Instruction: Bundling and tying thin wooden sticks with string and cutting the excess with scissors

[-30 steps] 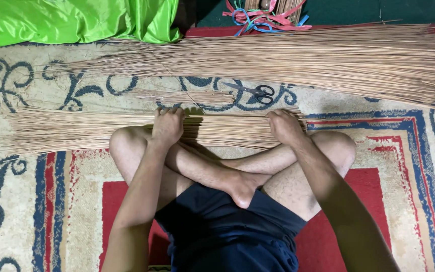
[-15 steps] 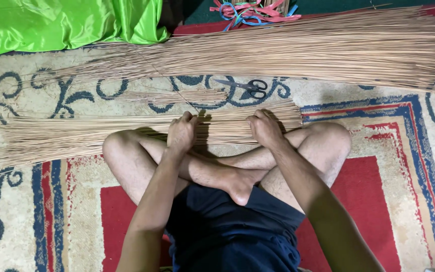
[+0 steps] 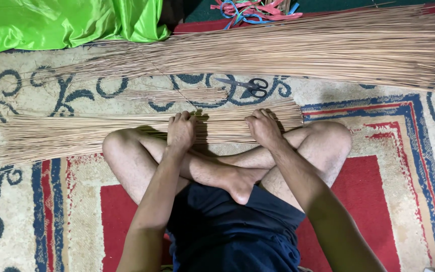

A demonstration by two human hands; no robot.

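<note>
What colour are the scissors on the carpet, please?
Black scissors, clearest in the head view.

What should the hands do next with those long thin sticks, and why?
Probably gather the near stick bundle tighter. Both the left hand and the right hand press flat on it, and its thin ends fan out loosely on the carpet, while the scissors lie untouched beyond.

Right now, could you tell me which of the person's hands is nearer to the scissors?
Right. The right hand rests just below the scissors; the left hand sits further left.
</note>
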